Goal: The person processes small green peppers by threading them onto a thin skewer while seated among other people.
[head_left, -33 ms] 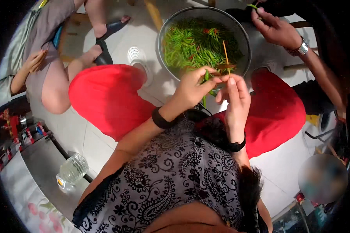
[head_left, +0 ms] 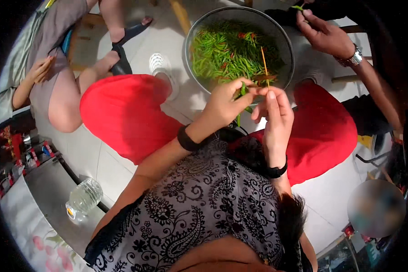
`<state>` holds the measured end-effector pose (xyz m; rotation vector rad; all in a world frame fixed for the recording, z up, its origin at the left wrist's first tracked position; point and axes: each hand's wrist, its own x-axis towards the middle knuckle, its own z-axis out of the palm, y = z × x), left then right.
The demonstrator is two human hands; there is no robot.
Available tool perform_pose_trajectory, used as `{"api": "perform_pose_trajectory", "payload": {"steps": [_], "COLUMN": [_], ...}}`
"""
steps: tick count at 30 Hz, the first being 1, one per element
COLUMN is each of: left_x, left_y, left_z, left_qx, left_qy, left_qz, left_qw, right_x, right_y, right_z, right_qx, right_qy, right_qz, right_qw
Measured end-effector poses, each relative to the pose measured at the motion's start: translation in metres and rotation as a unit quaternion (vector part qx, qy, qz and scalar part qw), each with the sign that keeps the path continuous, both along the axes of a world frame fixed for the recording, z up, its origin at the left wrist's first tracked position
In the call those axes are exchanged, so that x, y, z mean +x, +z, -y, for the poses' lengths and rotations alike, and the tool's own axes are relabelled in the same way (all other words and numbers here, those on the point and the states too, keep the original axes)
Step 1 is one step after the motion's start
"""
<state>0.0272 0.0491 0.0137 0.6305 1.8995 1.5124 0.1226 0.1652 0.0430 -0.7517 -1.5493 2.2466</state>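
Note:
My left hand [head_left: 223, 104] is closed on green chilli peppers [head_left: 244, 89], with one hanging below its fingers. A thin wooden skewer [head_left: 264, 61] stands upright from the pinched fingertips of my right hand [head_left: 276, 117]. Both hands meet at the fingertips, over the near rim of a large round metal basin [head_left: 187, 50]. Crosswise behind the skewer is a brownish strip [head_left: 264, 77]; whether it is threaded on or only behind, I cannot tell. Heaped green chillies [head_left: 222, 54] with a few red ones lie in the basin.
At the upper right, another person's hand [head_left: 324, 38] pinches a green chilli [head_left: 298, 7]. A seated person's hand [head_left: 41, 70] rests at the left. A clear plastic bottle [head_left: 87, 195] lies at the lower left. Wooden stool legs [head_left: 180, 17] stand behind the basin.
The other person's hand at the upper right has shifted slightly right and down. My own hands are almost still, with the same hold.

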Motion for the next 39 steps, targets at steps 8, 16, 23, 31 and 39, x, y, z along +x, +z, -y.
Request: {"api": "perform_pose_trajectory", "payload": {"steps": [8, 16, 23, 31, 39], "left_x": [0.004, 0.001, -0.004, -0.001, 0.012], "left_y": [0.005, 0.005, 0.014, 0.016, 0.034], "left_z": [0.005, 0.014, 0.016, 0.018, 0.01], "left_qx": [-0.016, -0.026, 0.086, 0.185, 0.261], "left_qy": [0.027, -0.029, -0.049, -0.026, 0.006], "left_qz": [-0.173, -0.134, 0.156, 0.519, 0.494], "left_qw": [0.984, 0.99, 0.983, 0.834, 0.829], "right_x": [-0.001, 0.0, 0.008, 0.01, 0.008], "right_y": [-0.008, -0.014, -0.015, -0.006, 0.008], "right_z": [-0.005, -0.007, -0.027, -0.009, -0.009], "right_qx": [0.002, -0.003, -0.202, 0.297, 0.462], "right_qy": [0.108, 0.142, 0.055, 0.04, 0.006], "right_qz": [0.066, 0.053, -0.117, -0.11, -0.125], "right_qw": [0.992, 0.988, 0.971, 0.948, 0.878]}}
